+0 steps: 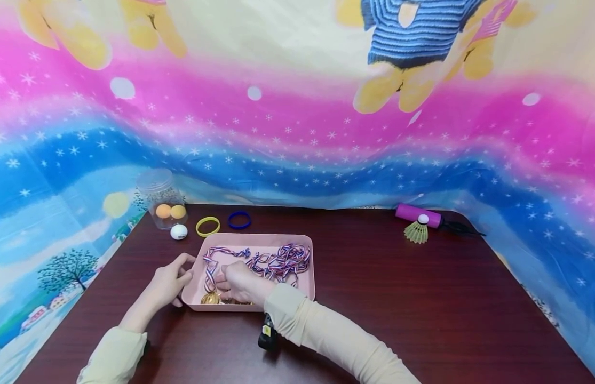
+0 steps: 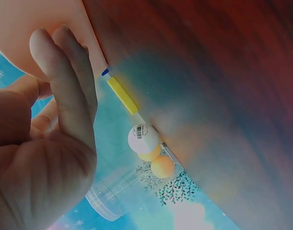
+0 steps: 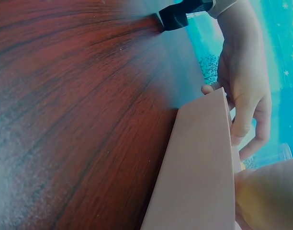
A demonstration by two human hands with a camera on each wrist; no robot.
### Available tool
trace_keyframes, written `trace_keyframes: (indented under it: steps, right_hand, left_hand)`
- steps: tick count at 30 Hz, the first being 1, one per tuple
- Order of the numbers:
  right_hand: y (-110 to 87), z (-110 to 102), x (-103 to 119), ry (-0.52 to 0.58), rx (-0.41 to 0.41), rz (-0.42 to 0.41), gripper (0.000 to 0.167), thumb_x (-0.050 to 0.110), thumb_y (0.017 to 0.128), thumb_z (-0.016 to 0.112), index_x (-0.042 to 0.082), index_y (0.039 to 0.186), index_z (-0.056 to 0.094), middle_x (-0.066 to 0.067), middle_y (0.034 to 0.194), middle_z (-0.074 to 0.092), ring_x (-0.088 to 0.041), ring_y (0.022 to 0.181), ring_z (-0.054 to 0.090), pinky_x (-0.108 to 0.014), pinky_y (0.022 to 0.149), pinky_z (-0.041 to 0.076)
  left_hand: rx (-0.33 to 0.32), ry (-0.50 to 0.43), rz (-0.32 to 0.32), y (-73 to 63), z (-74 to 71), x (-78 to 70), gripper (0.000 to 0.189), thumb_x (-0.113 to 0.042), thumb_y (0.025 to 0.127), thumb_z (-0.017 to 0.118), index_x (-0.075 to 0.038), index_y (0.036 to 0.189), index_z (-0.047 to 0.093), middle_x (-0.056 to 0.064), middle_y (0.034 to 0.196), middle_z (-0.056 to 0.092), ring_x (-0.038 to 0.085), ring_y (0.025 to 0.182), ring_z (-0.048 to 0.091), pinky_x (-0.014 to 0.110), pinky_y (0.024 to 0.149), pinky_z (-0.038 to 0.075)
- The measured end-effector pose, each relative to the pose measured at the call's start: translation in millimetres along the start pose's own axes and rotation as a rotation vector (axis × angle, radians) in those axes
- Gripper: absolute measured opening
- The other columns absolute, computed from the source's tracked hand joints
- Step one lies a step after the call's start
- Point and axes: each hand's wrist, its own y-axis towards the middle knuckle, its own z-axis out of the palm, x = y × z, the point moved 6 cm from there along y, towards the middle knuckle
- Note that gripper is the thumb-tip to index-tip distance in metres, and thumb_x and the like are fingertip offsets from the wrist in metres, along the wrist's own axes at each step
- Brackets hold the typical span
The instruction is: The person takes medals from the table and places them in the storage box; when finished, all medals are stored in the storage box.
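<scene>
A pink rectangular tray [image 1: 259, 240] holds gold medals [image 1: 210, 298] on red, white and blue striped ribbons [image 1: 292, 258]. My left hand [image 1: 165, 282] is at the tray's left side, its fingers against the wall; in the left wrist view those fingers [image 2: 70, 91] look fairly straight. Inside the tray, my right hand [image 1: 242, 282] reaches down over the medals near the front wall, just right of one gold medal. Its fingertips are partly hidden, so whether they pinch anything cannot be told. In the right wrist view the tray wall [image 3: 199, 163] covers most of that hand.
Behind the tray lie a yellow wristband [image 1: 208, 227] and a blue wristband [image 1: 239, 220]. A clear jar [image 1: 155, 184] with orange balls [image 1: 169, 211] stands back left, a white ball [image 1: 179, 231] beside it. Back right are a purple cylinder [image 1: 412, 213] and a shuttlecock [image 1: 416, 232].
</scene>
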Motion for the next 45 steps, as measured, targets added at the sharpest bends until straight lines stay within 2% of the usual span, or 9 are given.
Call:
trace_keyframes:
  steps: [7, 14, 19, 22, 29, 34, 40, 41, 45]
  right_hand:
    - [-2.6, -1.7, 0.2, -0.028, 0.02, 0.0, 0.047, 0.006, 0.102, 0.028, -0.015, 0.143, 0.022, -0.041, 0.137, 0.039, -0.053, 0.133, 0.033, -0.065, 0.11, 0.027]
    - [-7.0, -5.2, 4.0, -0.039, -0.002, -0.012, 0.047, 0.009, 0.101, 0.029, -0.013, 0.142, 0.023, -0.04, 0.132, 0.045, -0.052, 0.13, 0.039, -0.065, 0.107, 0.031]
    - [-11.3, -11.7, 12.8, -0.055, -0.027, -0.047, 0.039, 0.01, 0.1, 0.035, -0.007, 0.136, 0.034, -0.038, 0.127, 0.05, -0.051, 0.124, 0.047, -0.065, 0.1, 0.04]
    - [-12.8, -15.8, 15.5, -0.044, -0.015, -0.054, 0.035, 0.01, 0.1, 0.037, -0.004, 0.132, 0.038, -0.037, 0.128, 0.048, -0.051, 0.121, 0.049, -0.064, 0.097, 0.044]
    - [-15.7, -23.8, 16.4, -0.001, 0.02, -0.044, 0.034, 0.011, 0.101, 0.038, -0.004, 0.131, 0.038, -0.038, 0.135, 0.042, -0.051, 0.122, 0.049, -0.063, 0.098, 0.044]
    - [-18.2, -30.7, 18.0, -0.041, 0.024, -0.048, 0.037, 0.012, 0.101, 0.037, -0.005, 0.134, 0.037, -0.036, 0.136, 0.043, -0.048, 0.122, 0.051, -0.062, 0.098, 0.045]
    - [-23.2, -42.5, 27.4, -0.051, 0.026, -0.062, 0.031, 0.012, 0.101, 0.037, -0.004, 0.127, 0.038, -0.036, 0.137, 0.041, -0.047, 0.122, 0.051, -0.06, 0.099, 0.045]
    - [-25.6, -46.4, 30.7, -0.063, 0.024, -0.054, 0.031, 0.013, 0.102, 0.038, -0.003, 0.128, 0.037, -0.035, 0.138, 0.042, -0.047, 0.122, 0.051, -0.063, 0.101, 0.04]
    - [-37.3, -71.6, 51.4, -0.109, 0.007, -0.068, 0.036, 0.014, 0.102, 0.038, -0.003, 0.134, 0.034, -0.032, 0.139, 0.042, -0.045, 0.123, 0.05, -0.062, 0.103, 0.04]
  left_hand:
    - [0.005, 0.01, -0.003, -1.0, -0.4, -0.5, 0.029, -0.01, 0.099, 0.046, -0.007, 0.128, 0.044, 0.012, 0.084, 0.062, 0.017, 0.042, 0.056, 0.033, 0.039, 0.052]
    - [0.007, 0.011, -0.003, 0.2, 0.2, -0.4, 0.03, -0.01, 0.099, 0.046, -0.006, 0.128, 0.043, 0.012, 0.083, 0.062, 0.017, 0.042, 0.056, 0.033, 0.039, 0.052]
    - [0.005, 0.024, -0.009, 2.5, 0.1, 0.0, 0.03, -0.009, 0.098, 0.045, -0.006, 0.129, 0.043, 0.013, 0.084, 0.06, 0.016, 0.042, 0.056, 0.033, 0.04, 0.053]
    - [0.009, 0.023, -0.013, 3.0, 0.4, 0.5, 0.031, -0.009, 0.098, 0.045, -0.006, 0.129, 0.043, 0.013, 0.085, 0.061, 0.016, 0.042, 0.056, 0.033, 0.04, 0.053]
    - [0.012, -0.006, -0.026, 1.9, -1.3, 1.8, 0.031, -0.009, 0.098, 0.048, -0.004, 0.129, 0.044, 0.015, 0.086, 0.064, 0.016, 0.048, 0.058, 0.034, 0.041, 0.054]
    - [0.009, 0.001, -0.037, 2.0, -2.6, -0.4, 0.031, -0.008, 0.098, 0.049, -0.003, 0.128, 0.045, 0.017, 0.088, 0.066, 0.015, 0.051, 0.06, 0.034, 0.042, 0.054]
    - [-0.014, 0.02, -0.037, 2.2, -3.7, -1.9, 0.03, -0.006, 0.097, 0.05, 0.001, 0.126, 0.047, 0.019, 0.09, 0.066, 0.016, 0.058, 0.062, 0.033, 0.044, 0.054]
    - [-0.015, 0.021, -0.036, 2.3, -3.8, -1.9, 0.03, -0.007, 0.097, 0.051, 0.001, 0.126, 0.048, 0.019, 0.091, 0.066, 0.016, 0.06, 0.062, 0.032, 0.044, 0.055]
    - [-0.019, 0.028, -0.037, 0.7, -4.1, -0.9, 0.03, -0.009, 0.097, 0.051, 0.002, 0.125, 0.049, 0.022, 0.096, 0.065, 0.017, 0.067, 0.063, 0.031, 0.048, 0.056]
